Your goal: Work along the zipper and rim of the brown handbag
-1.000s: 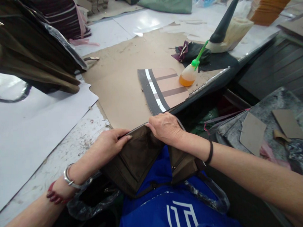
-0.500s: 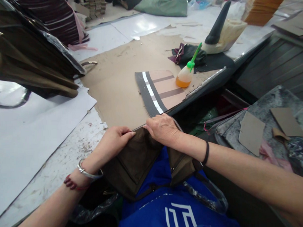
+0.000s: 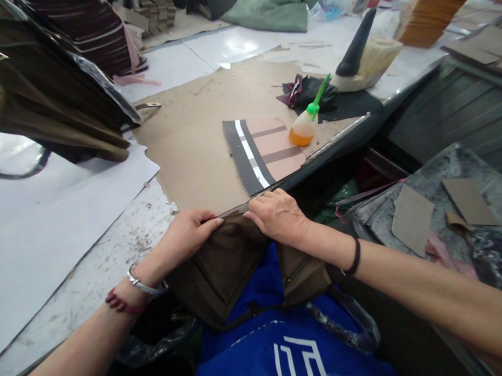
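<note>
A dark brown bag piece (image 3: 220, 260), seemingly fabric or leather with a zip on its right part, hangs over my lap from the table's front edge. My left hand (image 3: 186, 231) pinches its upper edge between thumb and fingers. To the right, my right hand (image 3: 279, 214) grips the same edge, its fingers curled over the rim and partly hidden. Just beyond my right hand lies a curved flat panel (image 3: 270, 146) with a black and white band and pinkish strips. A squeeze bottle (image 3: 303, 128) of orange liquid with a green nozzle stands on the panel's right end.
A brown board (image 3: 192, 151) covers the table's middle. At the left stands a large brown bag (image 3: 37, 91). A cut-open container (image 3: 370, 68) with a black cone sits back right. Grey card pieces (image 3: 412, 218) lie on a lower surface at right.
My right hand has slid slightly right along the bag piece's edge, and its forearm has shifted right. My left hand stays nearly in place.
</note>
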A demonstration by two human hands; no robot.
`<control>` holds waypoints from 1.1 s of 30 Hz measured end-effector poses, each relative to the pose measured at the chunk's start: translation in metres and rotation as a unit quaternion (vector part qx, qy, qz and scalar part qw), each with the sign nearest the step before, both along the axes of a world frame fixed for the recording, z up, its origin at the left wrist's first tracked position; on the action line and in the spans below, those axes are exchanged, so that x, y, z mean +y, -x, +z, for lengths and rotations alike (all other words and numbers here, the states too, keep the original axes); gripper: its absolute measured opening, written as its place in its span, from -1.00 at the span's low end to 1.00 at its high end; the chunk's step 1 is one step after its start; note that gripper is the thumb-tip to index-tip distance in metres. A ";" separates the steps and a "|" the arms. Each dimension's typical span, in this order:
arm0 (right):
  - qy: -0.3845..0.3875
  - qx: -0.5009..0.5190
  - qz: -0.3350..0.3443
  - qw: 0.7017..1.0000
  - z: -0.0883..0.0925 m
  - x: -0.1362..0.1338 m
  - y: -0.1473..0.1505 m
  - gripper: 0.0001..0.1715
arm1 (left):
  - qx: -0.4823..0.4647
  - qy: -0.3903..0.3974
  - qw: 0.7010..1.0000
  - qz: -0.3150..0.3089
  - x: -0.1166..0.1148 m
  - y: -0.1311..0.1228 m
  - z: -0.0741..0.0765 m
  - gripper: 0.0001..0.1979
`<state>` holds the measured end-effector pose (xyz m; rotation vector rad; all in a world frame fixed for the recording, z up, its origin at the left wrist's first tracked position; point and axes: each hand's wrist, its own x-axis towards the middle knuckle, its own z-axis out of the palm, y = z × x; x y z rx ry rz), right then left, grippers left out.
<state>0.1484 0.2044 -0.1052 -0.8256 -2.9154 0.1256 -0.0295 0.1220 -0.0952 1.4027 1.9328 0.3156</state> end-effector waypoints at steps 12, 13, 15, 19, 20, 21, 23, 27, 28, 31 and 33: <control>-0.010 -0.003 -0.047 0.999 -0.006 0.005 0.006 -0.71 | -0.037 0.019 0.999 0.011 0.001 0.004 -0.002 -0.66; -0.011 -0.003 -0.049 0.999 -0.006 0.005 0.007 -0.70 | -0.038 0.019 0.999 0.010 0.002 0.004 -0.002 -0.66; -0.012 -0.004 -0.052 0.999 -0.006 0.005 0.007 -0.70 | -0.043 0.016 0.999 0.010 0.002 0.003 -0.003 -0.67; -0.005 -0.014 -0.061 0.998 -0.005 0.005 0.008 -0.69 | -0.043 0.016 0.999 0.008 0.003 0.003 -0.003 -0.68; -0.003 -0.017 -0.063 0.998 -0.005 0.005 0.009 -0.69 | -0.043 0.015 0.999 0.007 0.003 0.003 -0.003 -0.68; 0.000 -0.019 -0.065 0.998 -0.004 0.004 0.009 -0.69 | -0.041 0.014 0.999 0.005 0.003 0.003 -0.003 -0.68; 0.003 -0.022 -0.069 0.997 -0.004 0.004 0.009 -0.69 | -0.036 0.014 0.999 0.005 0.003 0.003 -0.003 -0.68; 0.002 -0.021 -0.072 0.997 -0.004 0.005 0.010 -0.69 | -0.027 0.022 0.999 0.000 0.002 0.003 -0.002 -0.69; 0.002 -0.020 -0.072 0.997 -0.005 0.005 0.010 -0.69 | -0.022 0.022 1.000 -0.005 0.002 0.003 -0.001 -0.69; 0.005 -0.017 -0.072 0.997 -0.004 0.005 0.011 -0.70 | 0.027 0.010 0.999 -0.031 0.003 -0.001 0.003 -0.72; 0.008 -0.018 -0.073 0.997 -0.004 0.005 0.012 -0.71 | 0.080 0.000 0.996 -0.045 0.004 -0.007 0.007 -0.75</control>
